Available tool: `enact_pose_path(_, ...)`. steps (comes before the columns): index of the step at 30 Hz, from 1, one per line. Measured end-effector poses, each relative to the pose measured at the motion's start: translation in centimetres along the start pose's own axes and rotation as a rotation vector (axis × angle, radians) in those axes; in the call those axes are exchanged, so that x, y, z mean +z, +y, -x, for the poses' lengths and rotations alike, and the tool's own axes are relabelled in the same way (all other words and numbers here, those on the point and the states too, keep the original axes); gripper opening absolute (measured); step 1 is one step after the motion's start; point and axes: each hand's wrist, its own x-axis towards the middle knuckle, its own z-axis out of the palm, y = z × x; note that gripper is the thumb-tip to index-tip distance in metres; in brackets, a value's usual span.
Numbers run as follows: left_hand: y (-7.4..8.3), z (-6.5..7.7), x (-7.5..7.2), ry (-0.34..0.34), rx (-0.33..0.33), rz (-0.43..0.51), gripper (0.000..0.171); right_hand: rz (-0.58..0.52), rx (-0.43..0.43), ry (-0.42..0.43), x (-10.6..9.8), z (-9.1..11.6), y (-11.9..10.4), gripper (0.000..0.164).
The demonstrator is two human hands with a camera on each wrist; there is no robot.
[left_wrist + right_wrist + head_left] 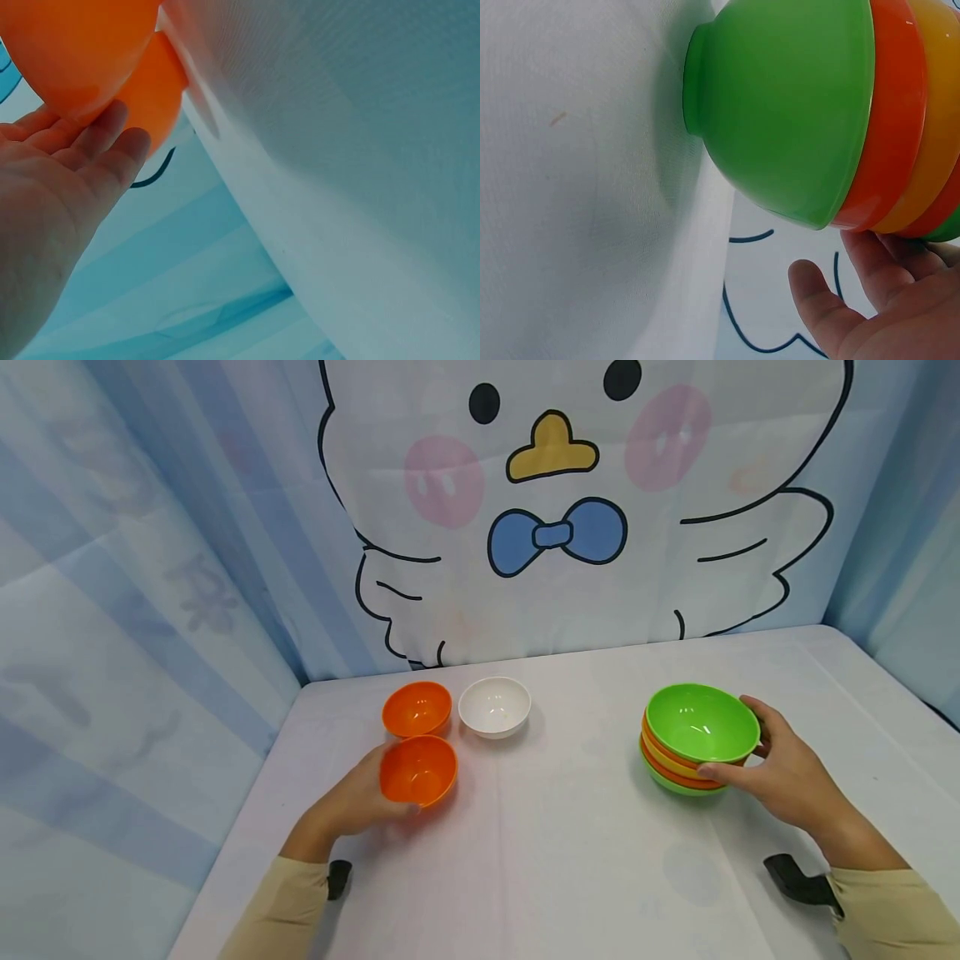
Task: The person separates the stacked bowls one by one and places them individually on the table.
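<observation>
My left hand [354, 802] grips an orange bowl [418, 770] from its left side, thumb at the front. In the left wrist view, its fingers curve against the bowl's outer wall. A second orange bowl [417, 708] stands right behind it, and a white bowl [495, 707] is beside that one. On the right, my right hand [787, 777] holds a stack of nested bowls, thumb at the near side and fingers around the far side. A green bowl [701, 722] tops the stack; orange and yellow rims show below, above a green bottom bowl [787, 112].
The bowls are on a table with a white cloth [570, 843]. A curtain with a cartoon figure [555, 602] hangs behind the back edge, and blue curtains [150, 652] flank the sides. Black straps [798, 881] show at both wrists.
</observation>
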Motion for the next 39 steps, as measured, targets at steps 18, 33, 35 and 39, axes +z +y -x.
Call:
enact_pose_path(18,1.6,0.1,0.0,0.067,-0.034,-0.165,0.094,-0.013,0.000,0.003,0.1,0.0,0.1,0.115)
enact_pose_path(33,9.3,-3.5,3.3,-0.087,0.206,-0.249,0.106,-0.035,-0.022,0.003,0.2,-0.1,0.4,0.114)
enact_pose_path(35,10.1,-4.5,4.1,-0.110,0.211,-0.240,0.106,-0.035,-0.028,0.004,0.2,-0.2,0.4,0.113)
enact_pose_path(39,11.6,-6.3,5.6,-0.151,0.219,-0.226,0.102,-0.037,-0.043,0.014,0.3,-0.1,0.5,0.113)
